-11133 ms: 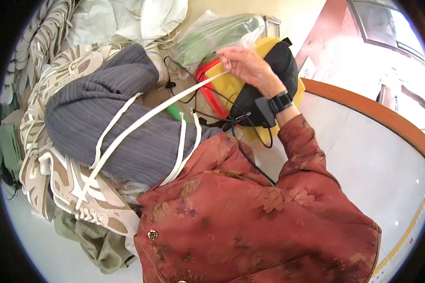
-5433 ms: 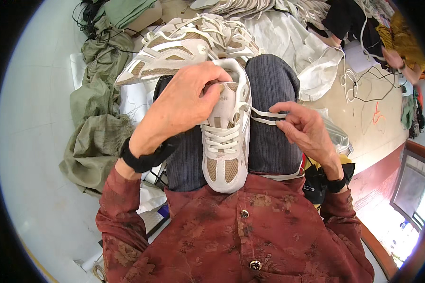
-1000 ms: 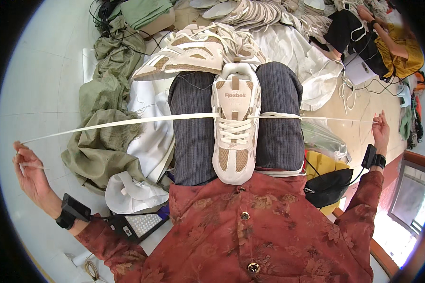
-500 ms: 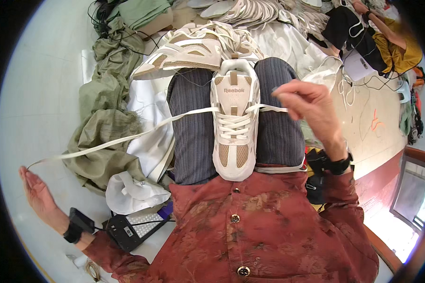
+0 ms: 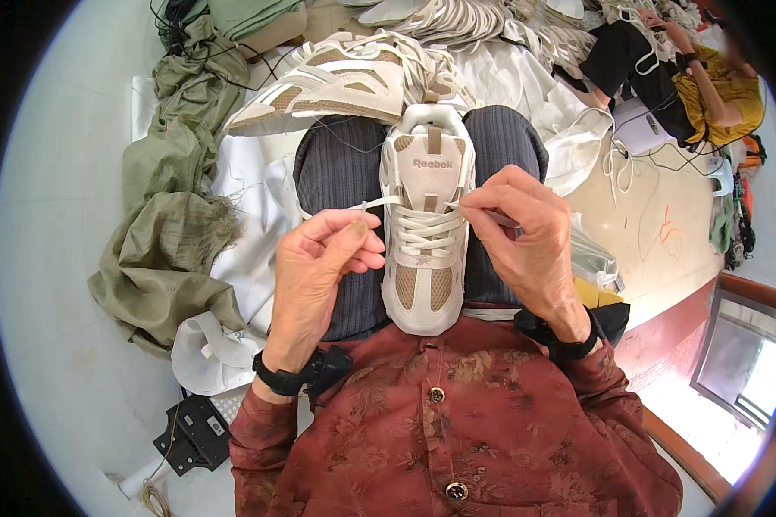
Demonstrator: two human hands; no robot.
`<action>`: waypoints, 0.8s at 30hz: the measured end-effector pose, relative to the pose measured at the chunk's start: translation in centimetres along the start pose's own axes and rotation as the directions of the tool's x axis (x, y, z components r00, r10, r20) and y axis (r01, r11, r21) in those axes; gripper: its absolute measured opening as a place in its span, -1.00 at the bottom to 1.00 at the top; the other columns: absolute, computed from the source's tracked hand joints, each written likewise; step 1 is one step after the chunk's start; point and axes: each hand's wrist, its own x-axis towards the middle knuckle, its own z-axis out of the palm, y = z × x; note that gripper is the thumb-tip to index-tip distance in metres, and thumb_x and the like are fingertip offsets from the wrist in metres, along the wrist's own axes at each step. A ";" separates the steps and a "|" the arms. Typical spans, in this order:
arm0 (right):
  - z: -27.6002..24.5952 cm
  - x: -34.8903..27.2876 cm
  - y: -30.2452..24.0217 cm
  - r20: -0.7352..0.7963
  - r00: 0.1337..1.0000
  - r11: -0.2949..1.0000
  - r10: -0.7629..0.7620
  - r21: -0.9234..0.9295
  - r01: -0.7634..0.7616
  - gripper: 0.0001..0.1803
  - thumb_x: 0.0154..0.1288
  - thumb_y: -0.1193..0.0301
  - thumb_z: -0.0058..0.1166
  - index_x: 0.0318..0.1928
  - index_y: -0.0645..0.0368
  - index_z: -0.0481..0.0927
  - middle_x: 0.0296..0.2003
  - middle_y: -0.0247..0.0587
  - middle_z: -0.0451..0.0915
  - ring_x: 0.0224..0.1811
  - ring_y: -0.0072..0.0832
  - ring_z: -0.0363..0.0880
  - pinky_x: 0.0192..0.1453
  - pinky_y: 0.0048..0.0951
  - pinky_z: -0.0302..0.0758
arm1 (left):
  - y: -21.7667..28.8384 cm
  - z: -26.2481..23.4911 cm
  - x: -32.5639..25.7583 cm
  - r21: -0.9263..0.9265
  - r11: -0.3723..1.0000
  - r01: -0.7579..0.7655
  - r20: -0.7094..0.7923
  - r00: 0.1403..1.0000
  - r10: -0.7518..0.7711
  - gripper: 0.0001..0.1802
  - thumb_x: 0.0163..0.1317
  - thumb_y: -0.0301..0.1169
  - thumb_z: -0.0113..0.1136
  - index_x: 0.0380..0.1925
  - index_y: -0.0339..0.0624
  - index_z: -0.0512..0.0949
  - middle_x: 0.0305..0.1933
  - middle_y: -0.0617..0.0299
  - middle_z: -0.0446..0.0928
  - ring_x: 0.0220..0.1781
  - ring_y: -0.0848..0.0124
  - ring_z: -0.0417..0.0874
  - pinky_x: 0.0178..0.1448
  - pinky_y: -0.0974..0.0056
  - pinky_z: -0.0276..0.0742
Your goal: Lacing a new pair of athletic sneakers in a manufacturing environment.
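A white and tan sneaker [image 5: 426,250] lies on my lap, toe toward me, between my knees in dark striped trousers [image 5: 341,172]. Its white shoelace [image 5: 418,228] is threaded through the eyelets. My left hand [image 5: 319,267] pinches the left lace end beside the shoe. On the other side, my right hand [image 5: 526,233] pinches the right lace end close to the upper eyelets. Both hands sit tight against the sneaker.
A second matching sneaker [image 5: 328,86] lies beyond my knees on white sacks [image 5: 250,172]. Olive cloth [image 5: 168,215] is heaped at left. Several shoe parts [image 5: 466,17] are piled at the top. Another person [image 5: 707,77] sits at top right. A black device [image 5: 194,431] lies on the floor.
My arms were stretched wide, pulling the lace taut to both sides. Both hands have now come in to the sneaker, holding the lace ends close to the eyelets.
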 end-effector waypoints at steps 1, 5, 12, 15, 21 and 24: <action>0.1 0.0 0.0 0.002 1.000 1.000 0.004 -0.001 -0.004 -0.93 0.14 0.70 0.21 -0.35 0.31 0.63 -0.45 -0.23 0.52 -0.53 -0.49 0.49 -0.46 -0.49 0.38 | -0.2 0.1 0.1 0.019 1.000 0.000 0.023 1.000 0.000 -0.79 0.41 -0.37 0.20 -0.15 -0.33 0.63 -0.39 0.26 0.62 -0.43 0.60 0.62 -0.27 0.55 0.54; 0.7 0.2 0.2 0.005 1.000 0.998 -0.029 -0.052 0.029 -0.91 0.12 0.72 0.17 -0.37 0.31 0.59 -0.47 -0.17 0.48 -0.51 -0.33 0.49 -0.45 -0.40 0.38 | -1.0 -0.3 0.4 0.046 0.999 0.005 0.040 0.999 -0.007 -0.79 0.42 -0.37 0.19 -0.16 -0.33 0.63 -0.40 0.27 0.62 -0.44 0.61 0.61 -0.30 0.55 0.53; 1.2 0.6 0.5 0.041 0.999 1.000 -0.020 0.010 0.020 -0.92 0.13 0.71 0.16 -0.38 0.32 0.56 -0.45 -0.13 0.48 -0.48 -0.25 0.50 -0.42 -0.36 0.39 | -2.4 -1.0 0.8 0.046 0.998 0.033 0.007 0.999 -0.033 -0.78 0.42 -0.34 0.19 -0.19 -0.32 0.63 -0.42 0.31 0.60 -0.48 0.64 0.55 -0.34 0.55 0.49; 0.3 1.2 0.3 0.140 0.988 0.998 0.063 -0.004 -0.063 -0.93 0.14 0.70 0.15 -0.38 0.32 0.56 -0.45 -0.14 0.48 -0.47 -0.26 0.49 -0.42 -0.36 0.38 | -2.9 -1.1 0.8 0.045 0.998 0.044 0.010 0.999 -0.044 -0.78 0.42 -0.33 0.19 -0.20 -0.31 0.63 -0.43 0.32 0.60 -0.49 0.65 0.54 -0.35 0.55 0.48; 0.3 1.4 -0.8 0.162 0.984 0.973 -0.074 -0.206 0.107 -0.91 0.14 0.71 0.12 -0.37 0.32 0.51 -0.43 -0.07 0.43 -0.44 -0.08 0.50 -0.40 -0.26 0.40 | -3.1 -1.3 1.1 0.056 0.997 0.057 0.040 0.997 -0.060 -0.78 0.42 -0.35 0.19 -0.19 -0.32 0.65 -0.42 0.30 0.62 -0.47 0.64 0.56 -0.33 0.54 0.49; 0.7 1.6 -0.9 0.143 0.987 0.964 -0.079 -0.243 0.113 -0.92 0.16 0.69 0.15 -0.38 0.30 0.54 -0.45 -0.18 0.42 -0.52 -0.36 0.38 -0.43 -0.40 0.32 | -3.1 -1.2 1.2 0.079 0.995 0.058 0.046 0.997 -0.061 -0.78 0.43 -0.35 0.18 -0.19 -0.32 0.63 -0.43 0.30 0.61 -0.48 0.65 0.55 -0.35 0.55 0.50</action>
